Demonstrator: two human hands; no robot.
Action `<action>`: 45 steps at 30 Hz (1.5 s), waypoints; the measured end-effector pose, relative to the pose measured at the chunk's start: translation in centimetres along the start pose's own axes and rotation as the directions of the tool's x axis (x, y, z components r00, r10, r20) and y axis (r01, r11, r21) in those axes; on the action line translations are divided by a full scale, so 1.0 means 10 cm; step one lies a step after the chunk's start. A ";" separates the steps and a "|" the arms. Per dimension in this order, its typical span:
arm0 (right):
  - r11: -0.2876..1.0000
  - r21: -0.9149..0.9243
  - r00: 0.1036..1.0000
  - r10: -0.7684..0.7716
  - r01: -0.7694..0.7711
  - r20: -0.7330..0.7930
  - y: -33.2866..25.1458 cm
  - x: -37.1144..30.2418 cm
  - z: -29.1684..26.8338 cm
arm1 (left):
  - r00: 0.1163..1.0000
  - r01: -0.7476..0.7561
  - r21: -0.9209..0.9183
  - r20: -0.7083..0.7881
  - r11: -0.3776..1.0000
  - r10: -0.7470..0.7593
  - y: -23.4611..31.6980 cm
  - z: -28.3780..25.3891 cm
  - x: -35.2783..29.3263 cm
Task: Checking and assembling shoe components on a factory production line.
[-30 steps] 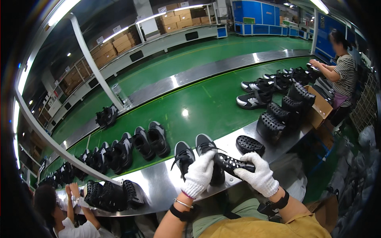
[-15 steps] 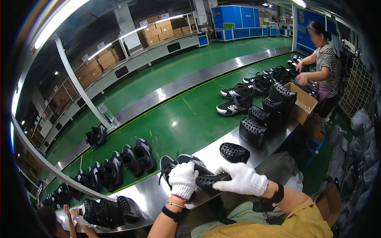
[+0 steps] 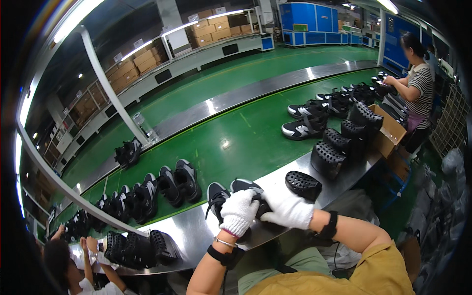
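Observation:
Both my hands wear white knitted gloves and work close together at the near edge of the metal bench. My left hand [image 3: 239, 211] is closed at a black sneaker [image 3: 246, 185] with a grey toe, fingers bent over its upper. Another such sneaker [image 3: 216, 195] with loose laces lies just left of that hand. My right hand [image 3: 287, 209] curls around something dark between the two gloves; the gloves hide most of it, so its kind cannot be made out. Beyond my right wrist rests a black perforated clog [image 3: 303, 185].
Several black clogs stand on the bench at right [image 3: 328, 158] and left [image 3: 162, 247]. Sneakers line the green conveyor belt [image 3: 231, 142]. A cardboard box [image 3: 391, 130] stands near a co-worker [image 3: 418, 88] at far right; another person [image 3: 61, 260] sits lower left.
My right hand has moved to my left hand; the perforated clog it held is no longer visible. The view has shifted slightly. The far co-worker's hands have drawn toward the shoes.

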State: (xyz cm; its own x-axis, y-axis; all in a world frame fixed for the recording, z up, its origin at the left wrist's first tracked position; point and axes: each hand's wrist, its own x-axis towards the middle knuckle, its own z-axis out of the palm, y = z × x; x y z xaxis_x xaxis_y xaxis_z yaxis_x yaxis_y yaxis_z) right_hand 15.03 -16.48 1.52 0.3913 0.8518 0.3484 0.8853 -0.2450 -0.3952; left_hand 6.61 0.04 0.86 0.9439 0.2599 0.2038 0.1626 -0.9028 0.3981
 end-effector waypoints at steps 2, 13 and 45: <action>0.950 0.163 0.956 0.241 -0.268 0.167 0.14 -0.05 -0.04 | 1.000 -0.014 -0.009 0.024 1.000 0.014 0.02 0.00 -0.02; 0.914 0.273 0.948 0.256 -0.301 0.188 0.26 -0.14 0.28 | 0.979 -0.169 0.217 -0.075 0.961 0.189 0.14 -0.05 -0.41; 0.980 -0.010 0.968 0.198 -0.199 0.155 -0.79 -0.44 0.31 | 0.946 -0.125 0.071 -0.292 0.990 0.140 0.01 -0.07 -0.72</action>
State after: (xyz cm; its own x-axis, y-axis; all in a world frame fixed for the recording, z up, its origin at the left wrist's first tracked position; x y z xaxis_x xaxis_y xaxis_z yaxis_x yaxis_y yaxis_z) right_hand 5.51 -16.87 0.47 0.5155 0.8474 0.1271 0.7919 -0.4144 -0.4486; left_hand -0.37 -1.62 0.08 0.8321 0.2193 0.5095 0.0639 -0.9503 0.3047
